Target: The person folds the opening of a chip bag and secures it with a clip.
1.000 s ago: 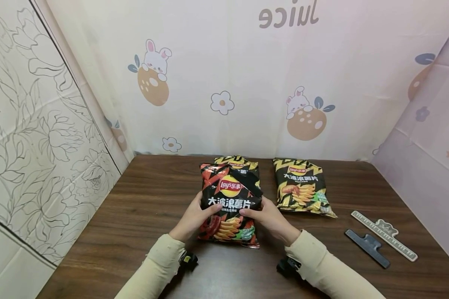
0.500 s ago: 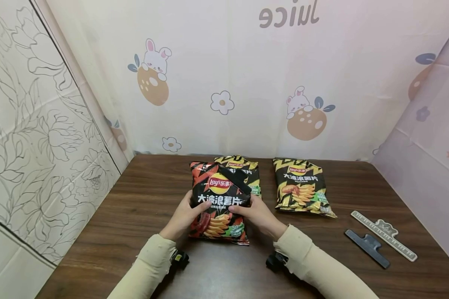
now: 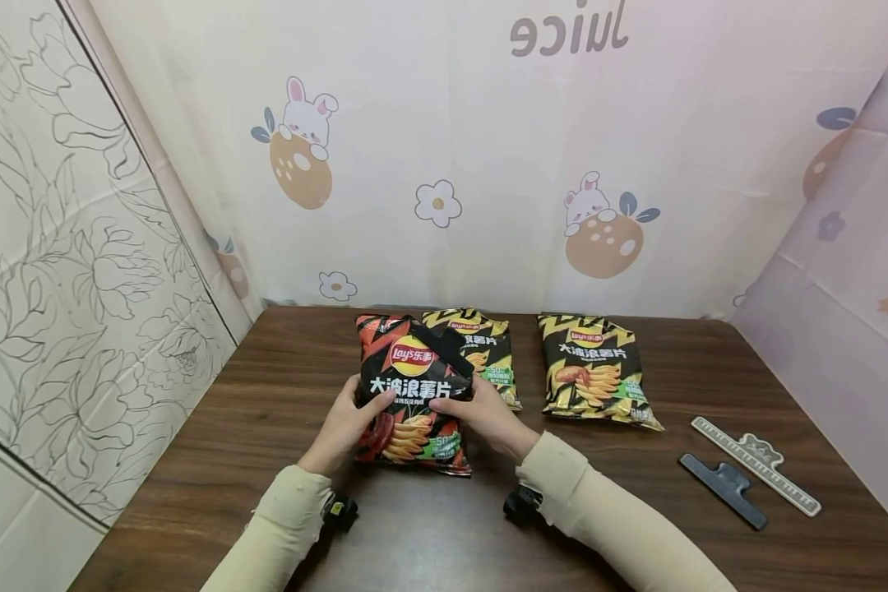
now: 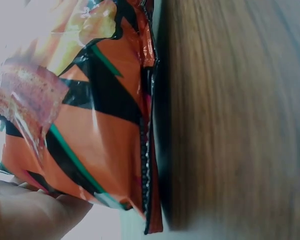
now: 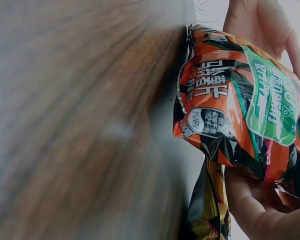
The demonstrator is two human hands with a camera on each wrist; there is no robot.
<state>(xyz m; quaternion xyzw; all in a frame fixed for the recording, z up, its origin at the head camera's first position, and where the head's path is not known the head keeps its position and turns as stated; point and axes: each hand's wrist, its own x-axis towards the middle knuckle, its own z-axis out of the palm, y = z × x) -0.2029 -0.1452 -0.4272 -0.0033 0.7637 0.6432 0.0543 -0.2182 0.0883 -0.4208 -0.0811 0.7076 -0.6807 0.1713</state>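
Between my two hands is a red-and-black bag of potato chips [image 3: 407,411], its front toward me. A black bag clip [image 3: 446,347] sits slanted across its top right corner. My left hand [image 3: 344,423] grips the left side, thumb on the front; in the left wrist view part of that hand [image 4: 35,212] shows under the bag's side. My right hand [image 3: 492,421] grips the right side, thumb also on the front, its other fingers mostly behind. The bottom seam [image 4: 149,150] is close to the tabletop; whether it touches cannot be told.
Just behind the held bag is a yellow-and-black chip bag [image 3: 492,353], partly covered. Another yellow-and-black chip bag [image 3: 595,374] lies to its right. A dark bag clip [image 3: 723,491] and a pale ruler-marked clip [image 3: 758,464] lie on the wooden table [image 3: 215,493] at right. A patterned curtain [image 3: 444,123] hangs behind.
Both hands have carried the red-and-black chip bag to the left and slightly back, uncovering more of the yellow-and-black bag behind it. The other bags and loose clips have stayed put.
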